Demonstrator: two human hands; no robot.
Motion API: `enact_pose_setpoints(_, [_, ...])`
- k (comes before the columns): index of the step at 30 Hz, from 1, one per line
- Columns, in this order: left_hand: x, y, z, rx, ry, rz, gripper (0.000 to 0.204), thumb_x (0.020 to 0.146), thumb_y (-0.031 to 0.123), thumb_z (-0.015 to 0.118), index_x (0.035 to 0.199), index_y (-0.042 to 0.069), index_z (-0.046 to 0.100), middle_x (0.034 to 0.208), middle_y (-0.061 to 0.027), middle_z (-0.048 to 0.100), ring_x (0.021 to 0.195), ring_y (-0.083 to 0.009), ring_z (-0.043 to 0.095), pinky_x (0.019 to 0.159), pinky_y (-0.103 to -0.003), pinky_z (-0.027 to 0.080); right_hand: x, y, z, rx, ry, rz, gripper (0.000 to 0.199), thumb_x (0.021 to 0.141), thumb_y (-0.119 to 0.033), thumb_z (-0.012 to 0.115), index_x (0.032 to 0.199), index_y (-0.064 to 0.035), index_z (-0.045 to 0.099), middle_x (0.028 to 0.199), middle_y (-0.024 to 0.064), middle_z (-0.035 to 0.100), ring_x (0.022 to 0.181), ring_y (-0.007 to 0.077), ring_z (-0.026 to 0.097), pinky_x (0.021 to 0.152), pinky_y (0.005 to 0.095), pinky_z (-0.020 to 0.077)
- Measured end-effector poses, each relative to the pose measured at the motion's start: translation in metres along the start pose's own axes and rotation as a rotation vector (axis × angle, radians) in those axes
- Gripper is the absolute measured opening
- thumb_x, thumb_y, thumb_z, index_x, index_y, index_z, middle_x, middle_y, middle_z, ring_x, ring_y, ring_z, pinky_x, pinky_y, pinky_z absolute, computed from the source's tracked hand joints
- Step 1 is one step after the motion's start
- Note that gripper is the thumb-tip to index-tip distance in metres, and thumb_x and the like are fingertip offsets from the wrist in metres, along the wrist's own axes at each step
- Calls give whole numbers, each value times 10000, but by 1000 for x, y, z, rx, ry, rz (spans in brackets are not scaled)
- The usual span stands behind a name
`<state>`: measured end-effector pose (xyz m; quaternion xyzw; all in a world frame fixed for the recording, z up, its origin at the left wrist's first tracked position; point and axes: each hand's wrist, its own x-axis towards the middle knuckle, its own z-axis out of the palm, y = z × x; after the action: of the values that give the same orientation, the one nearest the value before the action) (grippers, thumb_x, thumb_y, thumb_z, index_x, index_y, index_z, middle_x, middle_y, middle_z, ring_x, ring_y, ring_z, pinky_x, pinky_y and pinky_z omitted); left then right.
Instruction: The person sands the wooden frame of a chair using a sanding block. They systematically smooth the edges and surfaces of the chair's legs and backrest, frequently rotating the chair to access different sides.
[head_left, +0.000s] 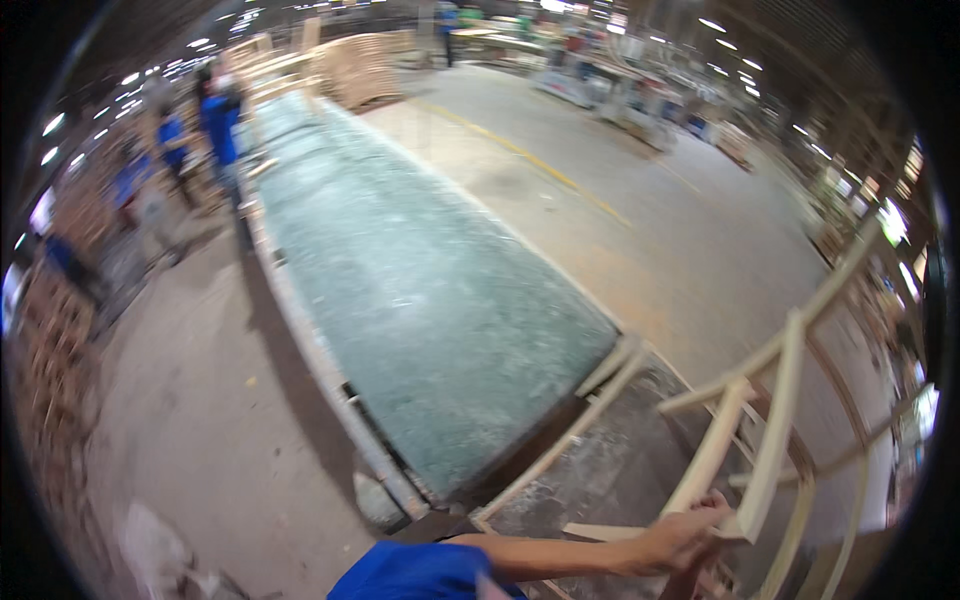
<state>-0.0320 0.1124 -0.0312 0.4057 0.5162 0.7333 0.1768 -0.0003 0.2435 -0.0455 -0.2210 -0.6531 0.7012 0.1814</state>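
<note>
My left arm, in a blue sleeve, reaches across the lower edge toward the right. At its end my left hand (672,543) is closed around the lower end of a pale wooden frame (775,435), which looks like part of a chair. Two curved bars of this frame rise from the grip, leaning up to the right. Just beneath the left hand, what seems to be my right hand (688,580) shows only in part, its fingers hidden. More curved wooden pieces (795,535) stand close by on the right; blur hides where they join.
A long table with a worn green top (410,300) stretches away to the far left. Stacked wooden parts (355,70) stand at its far end. A person in blue (218,125) stands along its left side, with others beyond. Concrete floor with a yellow line (530,158) lies right.
</note>
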Motion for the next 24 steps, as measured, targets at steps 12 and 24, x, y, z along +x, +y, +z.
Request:
enact_pose_setpoints(12, [-38,-40,-35,273,340,2,235,994,148,581,1187,21,542,1023,-173,598,934,-329,627,856,-367,502,9,-26,-3,-136,-242,20,450,964,-290,581,1276,34,559,1194,158,643,1060,279,644,903,359,517])
enact_pose_setpoints(24, [-67,-17,-3,421,841,359,145,930,-13,640,1064,33,671,991,-51,606,914,-113,579,773,-222,460,-23,-21,-66,-269,-546,-90,361,971,-213,574,1245,19,603,1237,165,645,1089,311,641,917,373,503])
